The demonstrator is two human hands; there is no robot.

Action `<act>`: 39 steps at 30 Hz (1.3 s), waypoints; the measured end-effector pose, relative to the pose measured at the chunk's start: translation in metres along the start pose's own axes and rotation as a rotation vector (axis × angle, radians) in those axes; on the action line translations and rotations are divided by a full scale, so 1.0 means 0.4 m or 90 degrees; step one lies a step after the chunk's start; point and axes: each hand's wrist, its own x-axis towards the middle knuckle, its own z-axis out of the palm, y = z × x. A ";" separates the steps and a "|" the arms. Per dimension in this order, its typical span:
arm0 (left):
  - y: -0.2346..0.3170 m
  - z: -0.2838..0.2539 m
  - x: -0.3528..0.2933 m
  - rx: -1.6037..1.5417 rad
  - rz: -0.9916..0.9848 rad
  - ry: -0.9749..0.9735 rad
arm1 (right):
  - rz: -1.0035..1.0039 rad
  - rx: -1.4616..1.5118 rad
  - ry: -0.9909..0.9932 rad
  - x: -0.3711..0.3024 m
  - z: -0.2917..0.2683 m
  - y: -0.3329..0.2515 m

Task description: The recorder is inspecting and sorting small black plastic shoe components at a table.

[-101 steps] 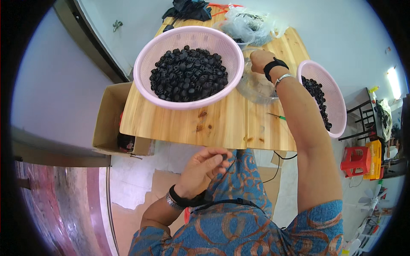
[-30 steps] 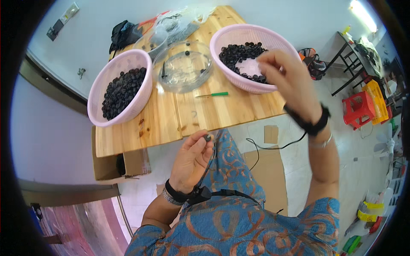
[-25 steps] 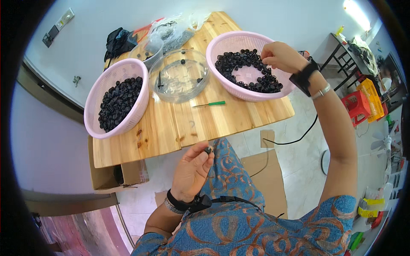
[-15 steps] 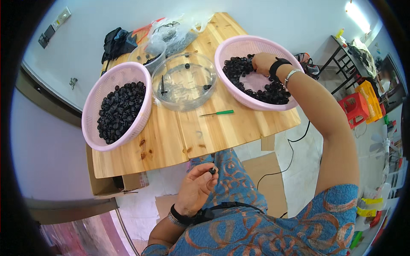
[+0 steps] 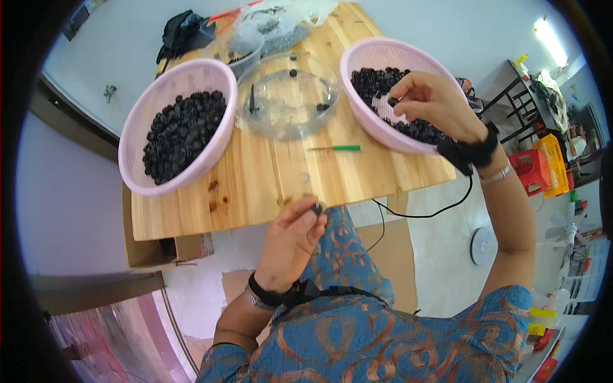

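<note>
My left hand is near the table's front edge, pinching a small round black plastic part between thumb and fingertips. Over the pink basket on the right, my right hand holds a small black ring-like part at its fingertips. Many loose black ring parts lie in that basket. A second pink basket at the left holds a heap of black cap-like parts. Between the baskets stands a clear round tray with a few black pieces and a thin black tool in it.
A screwdriver with a green handle lies on the wooden table. Behind the tray are a clear bowl, plastic bags and a black bag. A black cable hangs at the right, by red stools.
My right hand has risen out of the right basket's contents and come nearer, now with a small black part in its fingertips. My left hand still pinches its part; the whole view has shifted.
</note>
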 end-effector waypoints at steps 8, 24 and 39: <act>-0.054 0.080 0.044 -0.043 0.070 -0.051 | -0.279 0.006 0.052 -0.197 0.256 -0.021; -0.089 0.029 -0.007 -0.057 0.084 -0.055 | -0.257 0.003 0.193 -0.239 0.414 0.031; -0.075 0.009 -0.015 0.028 0.033 -0.132 | -0.234 0.341 0.054 -0.227 0.409 0.083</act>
